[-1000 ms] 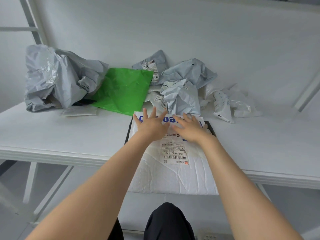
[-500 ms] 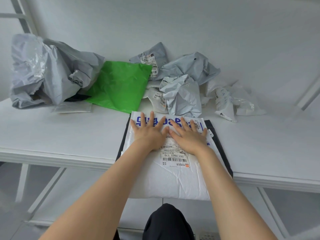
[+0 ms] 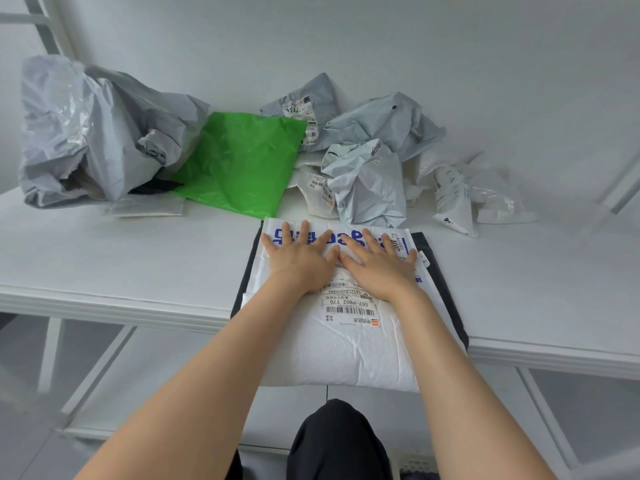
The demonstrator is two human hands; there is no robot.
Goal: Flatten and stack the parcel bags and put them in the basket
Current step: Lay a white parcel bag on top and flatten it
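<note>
At the table's front edge, straight ahead of you, the white padded mailer lies flat on top of a black bag, which shows as dark strips along the mailer's left and right sides. Your left hand and right hand both lie palm-down on the mailer's far half with the fingers straight and spread. They grip nothing. The thumbs nearly meet in the middle, and the fingertips reach onto the blue lettering near the far edge. A shipping label sits just behind your wrists, partly under your right hand.

The mailer's near part hangs past the front edge of the table, over your knee. Its far edge stops just short of the pile of unflattened bags. A crumpled grey bag stands nearest, almost touching that edge, with two more grey bags behind it against the wall. A green bag lies smooth to the back left, its near corner close to the mailer's far-left corner. A large rumpled grey bag fills the far-left end, and a small clear pouch lies flat in front of it. Crinkled clear bags sit to the back right. Bare white tabletop shows on both sides of your stack.
</note>
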